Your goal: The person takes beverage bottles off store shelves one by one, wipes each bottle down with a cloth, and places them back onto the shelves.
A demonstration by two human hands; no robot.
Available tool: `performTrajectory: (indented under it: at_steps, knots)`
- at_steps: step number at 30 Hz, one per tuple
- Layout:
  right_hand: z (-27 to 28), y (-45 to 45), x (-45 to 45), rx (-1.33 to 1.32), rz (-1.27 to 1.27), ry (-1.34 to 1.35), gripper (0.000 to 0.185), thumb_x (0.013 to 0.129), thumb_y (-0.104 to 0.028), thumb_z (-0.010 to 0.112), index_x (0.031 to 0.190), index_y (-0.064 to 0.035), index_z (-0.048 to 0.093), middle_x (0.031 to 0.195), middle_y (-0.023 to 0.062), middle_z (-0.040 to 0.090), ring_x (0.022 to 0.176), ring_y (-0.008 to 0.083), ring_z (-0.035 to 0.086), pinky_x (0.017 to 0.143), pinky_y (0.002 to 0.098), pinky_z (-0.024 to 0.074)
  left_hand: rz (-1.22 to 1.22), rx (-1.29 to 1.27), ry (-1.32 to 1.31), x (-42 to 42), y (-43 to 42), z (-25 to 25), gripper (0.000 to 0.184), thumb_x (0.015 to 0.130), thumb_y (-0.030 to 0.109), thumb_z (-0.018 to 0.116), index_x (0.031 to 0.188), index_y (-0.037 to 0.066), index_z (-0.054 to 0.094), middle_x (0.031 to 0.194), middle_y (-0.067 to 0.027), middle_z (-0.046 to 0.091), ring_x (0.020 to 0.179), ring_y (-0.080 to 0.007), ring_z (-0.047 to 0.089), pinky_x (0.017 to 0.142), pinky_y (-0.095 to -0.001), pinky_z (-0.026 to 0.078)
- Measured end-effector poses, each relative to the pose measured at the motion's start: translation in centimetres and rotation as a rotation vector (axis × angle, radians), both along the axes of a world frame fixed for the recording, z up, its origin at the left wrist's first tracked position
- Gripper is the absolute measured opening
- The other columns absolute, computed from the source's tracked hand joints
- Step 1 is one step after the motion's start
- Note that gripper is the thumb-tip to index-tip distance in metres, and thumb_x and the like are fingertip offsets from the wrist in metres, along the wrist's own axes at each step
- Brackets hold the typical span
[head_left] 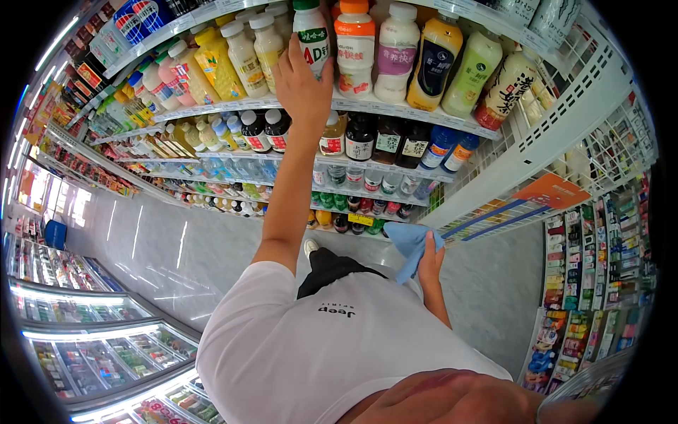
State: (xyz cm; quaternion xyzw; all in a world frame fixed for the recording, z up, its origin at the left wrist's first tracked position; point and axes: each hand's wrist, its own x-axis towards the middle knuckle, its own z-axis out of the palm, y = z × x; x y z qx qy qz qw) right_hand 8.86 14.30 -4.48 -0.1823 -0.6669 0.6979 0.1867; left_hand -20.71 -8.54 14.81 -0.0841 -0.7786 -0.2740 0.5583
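Observation:
My left hand [305, 83] is raised to the drinks shelf, its fingers and thumb around the lower part of a white bottle [312, 37] with a green cap. The hand covers the bottle's base, so I cannot tell whether it touches the shelf. To the right of this bottle stands an orange-capped bottle [354, 46], then a white bottle with a purple label [397, 53]. On the left is a cream-coloured bottle [267, 48]. Lower down, my right hand [431, 261] grips a blue cloth [408, 244], which hangs loosely from the fingers.
Lower shelves hold dark bottles [360, 138] and other drinks. A white perforated upright [508, 159] and wire mesh rack stand at the right. Freezers [106, 360] line the lower left, with grey floor [155, 247] between. More stocked shelves [593, 283] are at far right.

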Motion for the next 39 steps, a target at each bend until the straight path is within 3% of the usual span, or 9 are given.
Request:
performTrajectory:
  at_steps: [19, 22, 24, 26, 29, 32, 33, 36, 39]
  knots:
    - [1.6, -7.0, -5.0, 0.078, -0.152, -0.044, 0.044, 0.106, -0.034, 0.048, 0.115, 0.0048, 0.068, 0.107, 0.0102, 0.069, 0.101, 0.0184, 0.061, 0.094, 0.0332, 0.045, -0.391, 0.152, 0.338, -1.5, -2.3, -3.8, 0.079, 0.075, 0.016, 0.088, 0.139, -0.007, 0.048, 0.126, -0.0217, 0.053, 0.112, -0.0362, 0.055, 0.093, -0.0453, 0.046]
    - [2.2, -8.9, -6.3, 0.072, -0.207, -0.052, 0.046, 0.106, -0.035, 0.047, 0.115, 0.0051, 0.067, 0.108, 0.011, 0.069, 0.102, 0.0188, 0.061, 0.094, 0.0337, 0.0453, -0.457, 0.099, 0.328, -1.3, -3.9, -4.3, 0.074, 0.081, 0.022, 0.083, 0.139, -0.007, 0.047, 0.126, -0.0209, 0.054, 0.113, -0.0346, 0.055, 0.093, -0.0452, 0.046]
    - [3.6, -10.3, -6.9, 0.118, -0.208, -0.04, 0.046, 0.106, -0.035, 0.046, 0.115, 0.0052, 0.067, 0.108, 0.0112, 0.069, 0.103, 0.019, 0.061, 0.094, 0.0341, 0.0456, -0.53, 0.066, 0.266, -0.6, -5.5, -4.1, 0.077, 0.066, 0.03, 0.095, 0.125, -0.002, 0.056, 0.124, -0.0203, 0.055, 0.112, -0.0322, 0.057, 0.094, -0.0437, 0.048]
    - [4.4, -11.5, -7.4, 0.141, -0.235, -0.046, 0.047, 0.106, -0.036, 0.046, 0.117, 0.0052, 0.066, 0.111, 0.0116, 0.068, 0.103, 0.0192, 0.061, 0.094, 0.0342, 0.0458, -0.873, 0.272, 0.203, 0.3, -5.8, -3.2, 0.078, 0.066, 0.033, 0.094, 0.124, -0.003, 0.057, 0.12, -0.0204, 0.06, 0.111, -0.0339, 0.064, 0.096, -0.0443, 0.054]
    - [4.7, -12.7, -8.0, 0.095, -0.329, -0.064, 0.048, 0.106, -0.038, 0.046, 0.12, 0.0049, 0.064, 0.114, 0.0122, 0.067, 0.104, 0.0192, 0.06, 0.094, 0.0338, 0.046, -1.389, 0.542, -0.282, 2.4, -6.9, -4.4, 0.086, 0.065, 0.028, 0.094, 0.133, -0.002, 0.049, 0.126, -0.0212, 0.058, 0.119, -0.037, 0.063, 0.098, -0.0458, 0.056]
    - [4.8, -13.7, -9.1, -0.163, -0.422, -0.02, 0.049, 0.106, -0.04, 0.047, 0.125, 0.0035, 0.061, 0.117, 0.0119, 0.066, 0.107, 0.0193, 0.06, 0.096, 0.034, 0.046, -1.4, 0.141, -0.219, 5.0, -8.4, -3.1, 0.108, 0.065, 0.025, 0.095, 0.151, 0.003, 0.034, 0.135, -0.0162, 0.05, 0.128, -0.0345, 0.054, 0.099, -0.0424, 0.051]
    - [5.0, -13.8, -9.4, -0.33, -0.427, 0.015, 0.051, 0.106, -0.041, 0.047, 0.128, 0.0025, 0.059, 0.121, 0.0119, 0.065, 0.11, 0.0199, 0.06, 0.098, 0.0346, 0.0458, -1.679, 0.553, -0.457, 7.2, -7.3, -3.4, 0.104, 0.069, 0.025, 0.092, 0.151, 0.002, 0.034, 0.132, -0.0142, 0.054, 0.135, -0.0295, 0.047, 0.106, -0.0413, 0.046]
    - [5.5, -13.7, -9.0, -0.741, -0.314, 0.09, 0.056, 0.104, -0.047, 0.05, 0.136, -0.0013, 0.054, 0.133, 0.0099, 0.062, 0.122, 0.0217, 0.059, 0.107, 0.0368, 0.043, -1.842, 1.239, -1.204, 11.3, -6.4, -6.2, 0.089, 0.083, 0.034, 0.079, 0.152, 0.005, 0.031, 0.135, -0.019, 0.055, 0.108, -0.0273, 0.064, 0.086, -0.043, 0.058]
    - [5.3, -13.0, -8.6, -0.855, -0.221, 0.117, 0.056, 0.105, -0.049, 0.045, 0.139, -0.0046, 0.053, 0.136, 0.0089, 0.061, 0.124, 0.0213, 0.058, 0.109, 0.0363, 0.0418, -1.851, 1.404, -1.507, 12.7, -5.5, -7.7, 0.076, 0.09, 0.041, 0.065, 0.151, 0.009, 0.036, 0.136, -0.0189, 0.057, 0.105, -0.024, 0.064, 0.084, -0.0429, 0.06]
